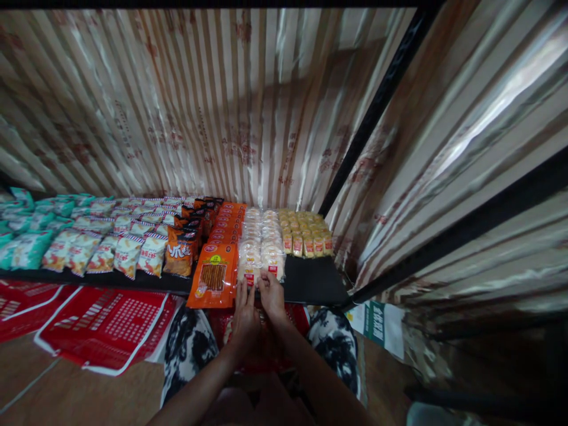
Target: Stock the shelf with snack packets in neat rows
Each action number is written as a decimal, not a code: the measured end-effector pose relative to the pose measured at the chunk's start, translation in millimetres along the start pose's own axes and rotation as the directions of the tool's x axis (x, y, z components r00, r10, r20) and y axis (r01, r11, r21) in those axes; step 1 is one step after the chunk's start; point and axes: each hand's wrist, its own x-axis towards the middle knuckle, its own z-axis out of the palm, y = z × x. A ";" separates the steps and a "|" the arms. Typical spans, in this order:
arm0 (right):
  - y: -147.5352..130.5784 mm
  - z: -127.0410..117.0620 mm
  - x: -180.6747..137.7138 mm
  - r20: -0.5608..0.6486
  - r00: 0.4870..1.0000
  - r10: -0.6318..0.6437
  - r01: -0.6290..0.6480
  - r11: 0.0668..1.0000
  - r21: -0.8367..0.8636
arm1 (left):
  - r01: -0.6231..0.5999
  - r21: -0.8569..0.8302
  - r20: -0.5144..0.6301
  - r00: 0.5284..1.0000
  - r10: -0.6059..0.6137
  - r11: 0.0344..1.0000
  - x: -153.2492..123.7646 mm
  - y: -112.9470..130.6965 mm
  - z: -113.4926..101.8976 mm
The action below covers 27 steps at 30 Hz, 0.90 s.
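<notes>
My left hand (245, 312) and my right hand (271, 297) reach together to the front edge of a low black shelf (310, 278). Both touch the front pale packet (261, 261) in two rows of clear-wrapped white snacks. My left fingers lie fairly straight against its lower edge. My right fingers pinch its lower right corner. An orange packet of stick snacks (213, 275) stands just left of my left hand, at the front of an orange row.
Yellow packets (306, 234) fill the shelf's right rear. Dark orange chip bags (181, 248), white-and-red bags (128, 251) and teal bags (26, 236) run leftward. Red printed sheets (106, 322) lie on the floor. Striped foil covers the walls. A black post (377, 106) rises at the right.
</notes>
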 end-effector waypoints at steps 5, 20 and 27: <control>-1.1 -1.0 -0.4 0.010 0.997 -0.070 0.071 0.993 -0.090 | 0.002 0.014 -0.013 1.000 -0.002 1.000 -0.5 -5.5 8.7; -0.2 -2.1 -8.1 -0.005 0.982 -0.191 0.188 0.970 -0.155 | -0.059 0.031 0.003 0.998 0.059 0.998 2.3 -18.9 13.4; 0.9 -13.8 -18.1 -0.032 0.952 -0.306 0.287 0.921 -0.265 | -0.016 0.032 -0.038 0.999 0.017 0.999 3.8 -12.6 13.6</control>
